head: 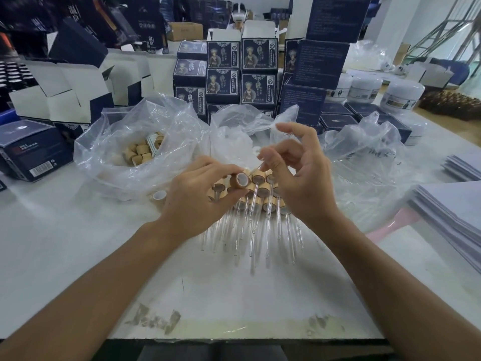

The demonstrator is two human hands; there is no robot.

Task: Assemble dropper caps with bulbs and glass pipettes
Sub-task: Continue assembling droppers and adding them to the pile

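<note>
My left hand (201,190) grips a tan wood-look dropper cap (240,180) between thumb and fingers, its white-lined opening turned toward my right hand. My right hand (294,175) pinches a thin glass pipette (260,165) between thumb and middle fingers, close to the cap's opening, index finger raised. Below both hands lies a pile of assembled droppers (256,204), caps at the top and glass tubes pointing toward me. One loose cap (159,196) lies on the table left of my left hand.
A clear plastic bag of caps (141,152) sits at the left. Another clear bag (369,165) with glass pipettes lies to the right. Dark blue product boxes (242,74) stand stacked behind. White jars (403,95) and a stack of grey sheets (453,209) occupy the right side.
</note>
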